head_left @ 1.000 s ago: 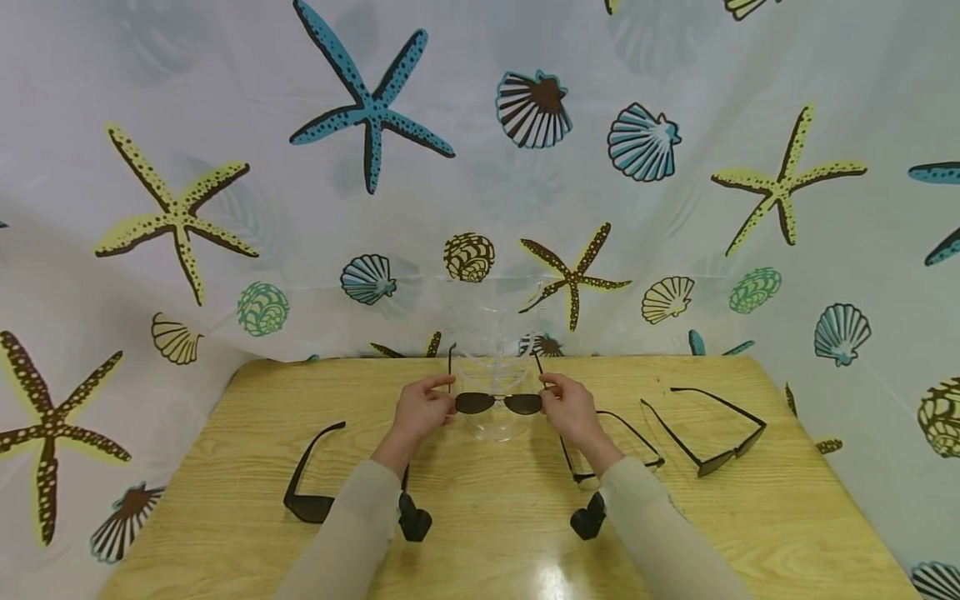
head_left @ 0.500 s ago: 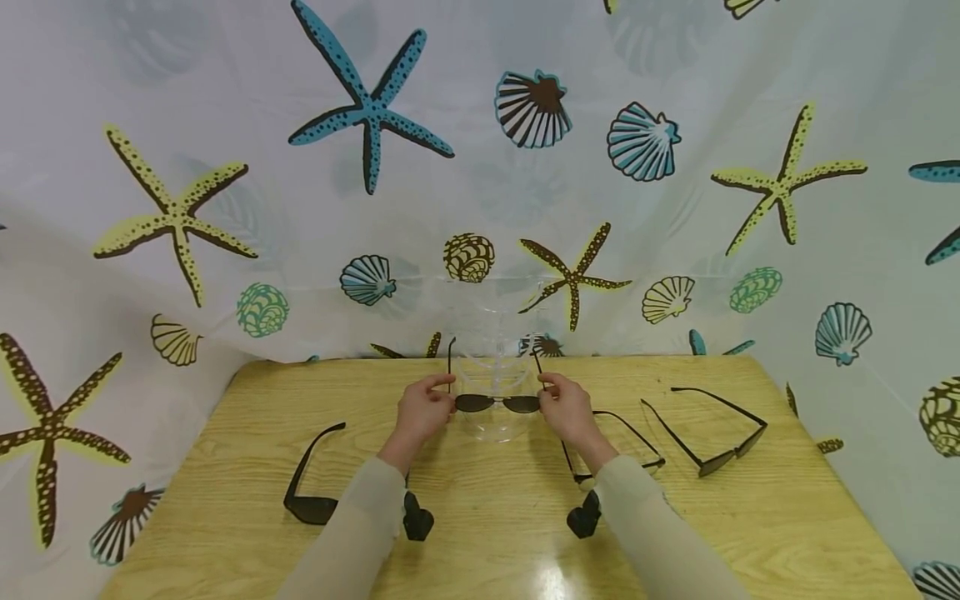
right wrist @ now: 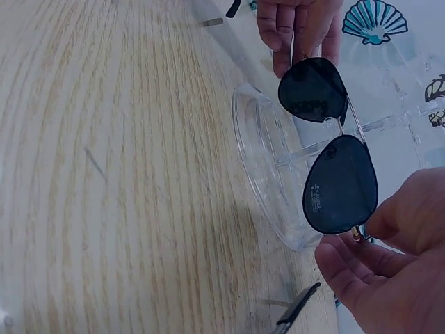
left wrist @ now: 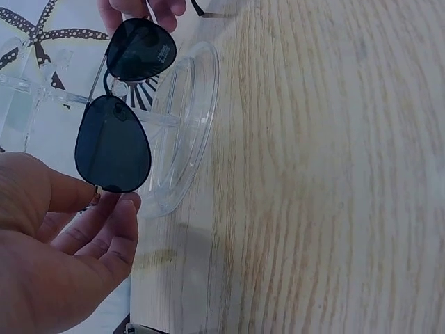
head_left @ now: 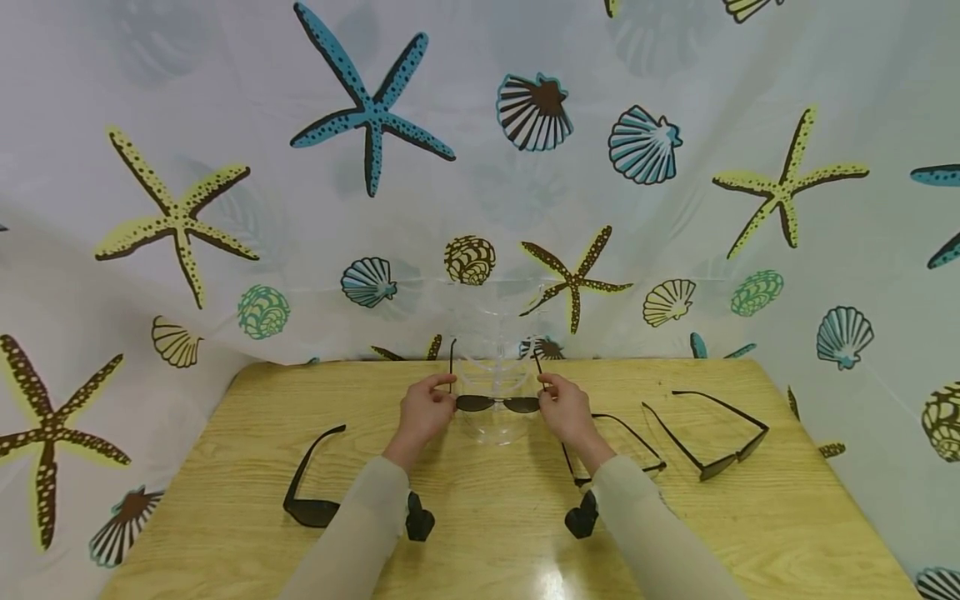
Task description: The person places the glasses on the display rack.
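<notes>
A pair of dark aviator sunglasses [head_left: 476, 403] with a thin metal frame faces me, its temples unfolded toward the back. My left hand [head_left: 426, 410] pinches its left hinge end between thumb and fingers, and my right hand [head_left: 566, 408] pinches the right end the same way. Behind and below the lenses stands a clear plastic display stand [head_left: 498, 435] with a rounded base and several tiers. In the left wrist view the lens [left wrist: 113, 144] overlaps the stand's base [left wrist: 201, 125]. From the right wrist, small print shows on the near lens [right wrist: 341, 184].
Black sunglasses [head_left: 311, 510] lie at the left, partly behind my left sleeve. At the right are thin-framed eyeglasses [head_left: 621, 477], partly behind my right arm, and another pair of black sunglasses [head_left: 718, 465]. A shell-and-starfish curtain [head_left: 480, 208] hangs behind the wooden table [head_left: 487, 542].
Both hands keep their hold on the aviator sunglasses, which stay almost in place before the stand. The forearms have drawn slightly inward.
</notes>
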{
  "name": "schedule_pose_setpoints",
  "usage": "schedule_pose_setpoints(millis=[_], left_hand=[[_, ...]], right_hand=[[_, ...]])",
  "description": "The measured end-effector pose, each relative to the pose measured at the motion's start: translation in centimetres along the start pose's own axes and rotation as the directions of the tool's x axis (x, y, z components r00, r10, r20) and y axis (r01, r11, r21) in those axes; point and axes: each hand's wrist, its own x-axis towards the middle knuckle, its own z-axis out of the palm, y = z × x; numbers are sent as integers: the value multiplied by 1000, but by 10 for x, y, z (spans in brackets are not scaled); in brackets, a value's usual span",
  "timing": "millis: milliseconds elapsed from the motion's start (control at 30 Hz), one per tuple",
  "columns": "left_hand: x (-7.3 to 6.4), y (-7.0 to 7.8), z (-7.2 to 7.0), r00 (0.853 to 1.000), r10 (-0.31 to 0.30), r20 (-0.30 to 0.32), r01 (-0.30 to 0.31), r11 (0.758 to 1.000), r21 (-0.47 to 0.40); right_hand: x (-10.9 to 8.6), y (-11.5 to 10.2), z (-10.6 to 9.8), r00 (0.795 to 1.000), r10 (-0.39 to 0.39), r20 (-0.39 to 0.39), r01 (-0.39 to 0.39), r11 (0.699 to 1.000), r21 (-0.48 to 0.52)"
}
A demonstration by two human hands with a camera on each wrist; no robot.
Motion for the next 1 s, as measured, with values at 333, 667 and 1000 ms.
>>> schedule_pose_setpoints(millis=[333, 667, 1000], left_hand=[[2, -3, 0, 999, 36, 1, -36, 997, 68], [1, 0, -1, 998, 60, 16, -61, 992, 109], [1, 0, -2, 996, 91, 16, -92, 989, 119]], right_hand=[[-1, 1, 1, 1000, -6, 9, 6, 1000, 5], [1, 1, 1, 1000, -16, 6, 16, 1000, -7], [0, 1, -2, 999, -10, 31, 10, 1000, 5]])
